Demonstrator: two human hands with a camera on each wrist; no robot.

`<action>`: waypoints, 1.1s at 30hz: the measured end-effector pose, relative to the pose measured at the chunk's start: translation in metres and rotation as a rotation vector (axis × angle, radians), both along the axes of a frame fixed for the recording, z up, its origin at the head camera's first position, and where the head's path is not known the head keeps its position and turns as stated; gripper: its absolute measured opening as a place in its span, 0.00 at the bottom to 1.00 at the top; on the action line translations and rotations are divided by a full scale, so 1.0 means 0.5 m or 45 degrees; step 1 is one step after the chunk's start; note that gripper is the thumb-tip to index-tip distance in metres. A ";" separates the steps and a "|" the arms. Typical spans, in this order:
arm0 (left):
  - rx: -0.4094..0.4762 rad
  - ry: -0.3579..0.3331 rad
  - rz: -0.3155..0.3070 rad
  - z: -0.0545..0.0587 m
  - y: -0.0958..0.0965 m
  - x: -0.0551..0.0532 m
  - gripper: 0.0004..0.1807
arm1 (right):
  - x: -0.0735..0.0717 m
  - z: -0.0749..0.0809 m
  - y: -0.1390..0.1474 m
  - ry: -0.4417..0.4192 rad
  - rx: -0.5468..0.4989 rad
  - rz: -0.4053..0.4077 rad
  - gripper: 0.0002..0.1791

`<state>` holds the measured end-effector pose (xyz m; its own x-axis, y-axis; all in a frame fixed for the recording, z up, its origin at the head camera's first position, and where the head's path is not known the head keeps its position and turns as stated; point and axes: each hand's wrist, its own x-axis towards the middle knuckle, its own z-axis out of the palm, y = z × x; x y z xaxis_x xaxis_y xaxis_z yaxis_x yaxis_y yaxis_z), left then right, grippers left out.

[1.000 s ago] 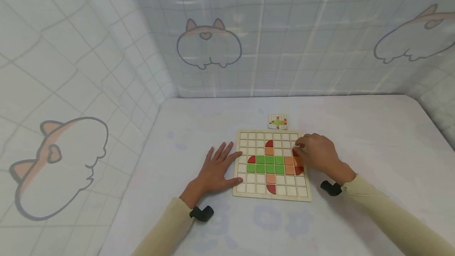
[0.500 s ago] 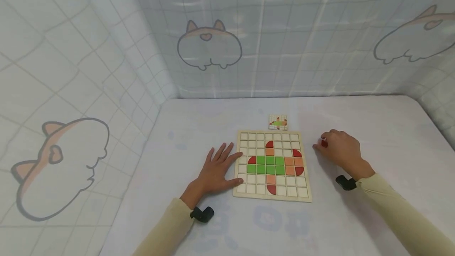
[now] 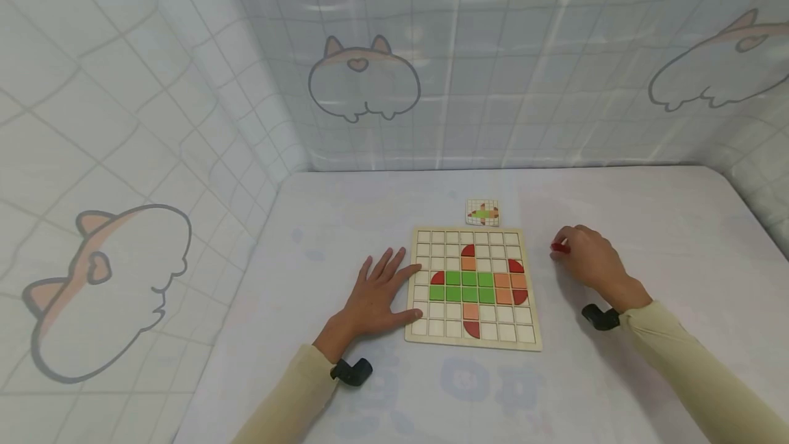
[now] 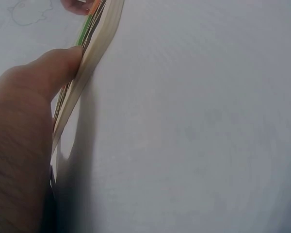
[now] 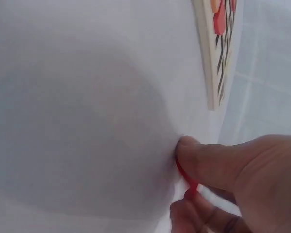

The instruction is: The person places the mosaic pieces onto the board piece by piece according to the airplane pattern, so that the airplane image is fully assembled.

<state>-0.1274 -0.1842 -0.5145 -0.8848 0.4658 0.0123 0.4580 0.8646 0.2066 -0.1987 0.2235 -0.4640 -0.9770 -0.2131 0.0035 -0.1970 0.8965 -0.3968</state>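
Note:
A square wooden grid board lies on the table, with green, orange and red tiles in some of its cells. The tiles form a cross-like figure with red quarter-round tips. My left hand rests at the board's left edge with fingers spread; its thumb lies on the rim in the left wrist view. Right of the board, my right hand pinches a red tile between thumb and fingers. In the right wrist view the red tile shows as a thin edge, mostly covered by the thumb.
Just behind the board lies a small card printed with a grid and a similar coloured figure. A pale cloth covers the table. Curtain-like walls with a tile print and cartoon animals stand at the back and sides.
The right hand has moved off the board's right side to the table beside it and now pinches a red tile. A red tile at the board's right is uncovered. The left hand stays put.

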 end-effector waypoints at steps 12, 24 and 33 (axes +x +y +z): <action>-0.008 -0.006 0.007 0.007 0.003 0.002 0.46 | -0.007 0.015 -0.079 0.016 -0.226 0.199 0.11; -0.032 0.009 0.003 0.006 0.003 -0.001 0.46 | -0.011 0.035 -0.229 0.059 -0.441 0.757 0.10; -0.031 0.020 -0.019 0.007 -0.001 -0.001 0.46 | 0.002 0.041 -0.324 -0.111 -0.446 0.961 0.07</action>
<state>-0.1279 -0.1846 -0.5111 -0.8776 0.4791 0.0145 0.4738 0.8625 0.1780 -0.1977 0.0618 -0.4434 -0.5721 -0.8110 0.1222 -0.6505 0.3580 -0.6698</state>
